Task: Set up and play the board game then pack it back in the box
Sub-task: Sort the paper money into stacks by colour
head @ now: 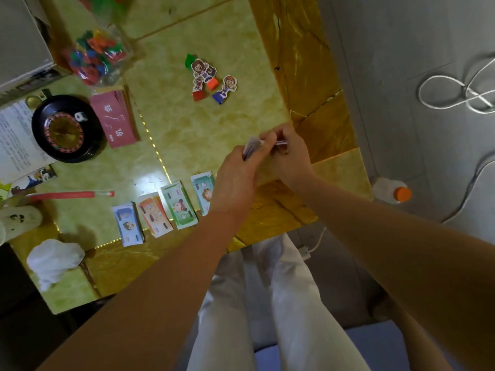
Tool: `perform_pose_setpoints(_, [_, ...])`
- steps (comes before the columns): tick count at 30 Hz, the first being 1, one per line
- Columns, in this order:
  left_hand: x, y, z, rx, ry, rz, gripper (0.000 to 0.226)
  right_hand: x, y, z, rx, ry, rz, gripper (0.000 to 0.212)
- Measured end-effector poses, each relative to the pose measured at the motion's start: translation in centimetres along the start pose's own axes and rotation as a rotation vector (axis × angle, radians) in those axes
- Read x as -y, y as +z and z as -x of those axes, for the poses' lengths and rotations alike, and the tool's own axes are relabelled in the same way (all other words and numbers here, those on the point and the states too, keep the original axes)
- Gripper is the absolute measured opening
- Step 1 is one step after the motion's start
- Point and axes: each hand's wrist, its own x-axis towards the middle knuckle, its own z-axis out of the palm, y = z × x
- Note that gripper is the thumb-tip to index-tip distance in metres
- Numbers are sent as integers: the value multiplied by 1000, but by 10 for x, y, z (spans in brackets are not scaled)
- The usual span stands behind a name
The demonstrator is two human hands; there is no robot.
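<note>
My left hand (237, 178) grips a small stack of play-money notes (251, 145) above the table's near right part. My right hand (290, 153) pinches the top note of that stack. Four piles of play money lie in a row near the front edge: blue (128, 224), orange (154, 214), green (179, 204) and teal (202, 190). Several cardboard character pawns (210, 79) on coloured stands lie in the middle of the table. A red card deck (115, 120) lies beside a black roulette wheel (67, 129) with a white die (81, 117) on it.
A clear bag of coloured plastic pieces (97, 57) sits at the back left by the game box (24, 46). A rules sheet (16, 140), a red stick (69, 195) and a crumpled white bag (53, 259) lie at the left. A bottle (391, 194) and cables (455, 92) are on the floor.
</note>
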Motion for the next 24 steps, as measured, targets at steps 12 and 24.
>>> perform_pose_setpoints(12, [0, -20, -8, -156, -423, 369, 69, 7, -10, -1, 136, 148, 222, 21])
perform_pose_setpoints(24, [57, -22, 33, -224, -564, 736, 60, -14, 35, 29, 79, 283, 561, 44])
